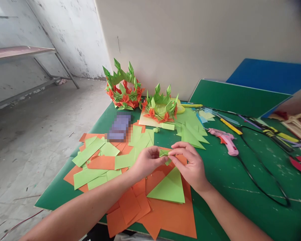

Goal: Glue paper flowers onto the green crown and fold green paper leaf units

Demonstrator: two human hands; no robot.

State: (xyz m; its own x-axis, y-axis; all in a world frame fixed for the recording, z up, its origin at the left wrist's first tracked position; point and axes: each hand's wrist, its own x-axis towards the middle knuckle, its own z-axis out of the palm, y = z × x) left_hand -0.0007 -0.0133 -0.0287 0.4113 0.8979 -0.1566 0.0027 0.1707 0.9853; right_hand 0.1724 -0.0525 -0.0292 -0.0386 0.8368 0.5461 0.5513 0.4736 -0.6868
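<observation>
Between my two hands is a small folded piece of green paper (164,153), held above the paper pile. My left hand (148,161) is closed, with thumb and fingers pinching its left end. Fingertips of my right hand (190,164) pinch its right edge. Right below lie a green paper triangle (168,187) and large orange sheets (175,217). Loose green strips (89,152) and orange pieces (101,163) overlap to the left of my hands. Two folded-paper crowns, a taller one (125,97) and a lower one (163,108), both green and orange, stand toward the back.
A pink glue gun (225,139) with a black cord lies on the green table (210,207) at right. Behind it are a yellow-handled cutter (230,126), pliers (272,132) and a green board (238,97) by the wall. A blurred-out rectangular object (119,127) sits left of the crowns.
</observation>
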